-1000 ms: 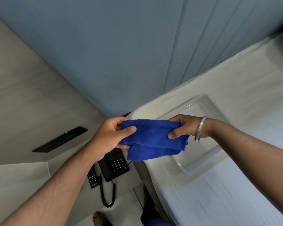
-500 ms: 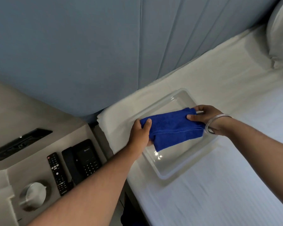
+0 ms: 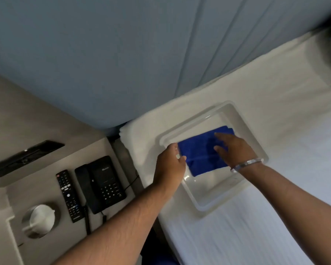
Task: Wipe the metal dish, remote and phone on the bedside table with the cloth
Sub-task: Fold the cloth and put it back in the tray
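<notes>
On the bed, inside the clear tray: we locate the blue cloth, folded and lying flat on the tray floor.
Clear tray: we see a transparent rectangular tray resting on the white bedding, close to the corner nearest the bedside table.
Left hand: we see it at the left edge of the cloth, fingers curled toward the fabric. We cannot tell whether the fingers actually pinch the cloth or only touch it; the contact point is hidden by the hand itself.
Right hand: we see it above the right half of the cloth, fingers straight and slightly spread. The fingertips are blurred, so we cannot confirm whether they press the cloth or hover just over it.
Bracelet: a metal band sits on the right wrist.
Bedside table: a beige surface to the left of the bed, well apart from the cloth.
Phone: a black corded desk phone lies on the table, handset on its left side.
Remote: a black remote lies just beside the phone, on its left, roughly parallel to it.
Metal dish: a round dish sits left of the remote, near the front of the table.
Wall slot: a dark elongated recess sits behind the remote.
Headboard: a grey-blue padded panel rises behind bed and table.
</notes>
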{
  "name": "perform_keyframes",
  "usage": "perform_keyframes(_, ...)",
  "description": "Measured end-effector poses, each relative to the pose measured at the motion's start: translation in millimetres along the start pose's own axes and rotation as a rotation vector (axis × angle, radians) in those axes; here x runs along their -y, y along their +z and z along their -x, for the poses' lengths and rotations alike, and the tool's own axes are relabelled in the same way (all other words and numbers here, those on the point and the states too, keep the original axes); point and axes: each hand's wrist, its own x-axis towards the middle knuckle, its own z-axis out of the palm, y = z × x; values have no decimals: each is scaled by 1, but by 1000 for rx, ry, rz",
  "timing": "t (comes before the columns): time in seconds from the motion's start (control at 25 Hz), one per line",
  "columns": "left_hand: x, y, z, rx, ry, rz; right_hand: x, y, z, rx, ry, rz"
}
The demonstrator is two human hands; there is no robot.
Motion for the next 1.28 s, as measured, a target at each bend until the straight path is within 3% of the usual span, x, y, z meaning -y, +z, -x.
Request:
perform_keyframes(0.08,14,-28,10,-8,87,65,34,17,19,-19,-49,56)
perform_keyframes(0.2,70,-100,20,-158,210,68,110,47,47,-367,-395,-178)
perform_keyframes(0.28,130,-157,26,-287,136,-73,166,89,62,-352,-592,-320)
perform_keyframes(0.4,224,-217,29,-263,-160,-390,223,176,65,38,-382,-387)
perform_keyframes(0.52,296,-229,16,-64,-217,-578,250,268,43,321,-126,-193)
perform_keyframes(0.6,324,-218,6,-21,-141,-623,259,310,31,319,-103,-173)
perform_keyframes(0.72,341,-200,2,-105,-78,-709,266,342,19,241,-51,-150)
perform_keyframes(1.04,336,-207,1,-84,-59,-621,266,348,12,112,-69,-57)
perform_keyframes(1.16,342,-233,9,-180,5,-553,282,348,45,-173,-289,-100)
perform_keyframes(1.2,345,-247,5,-258,22,-565,293,354,57,-171,-394,-139)
perform_keyframes(1.28,351,-282,-11,-325,2,-642,316,376,79,0,-527,-126)
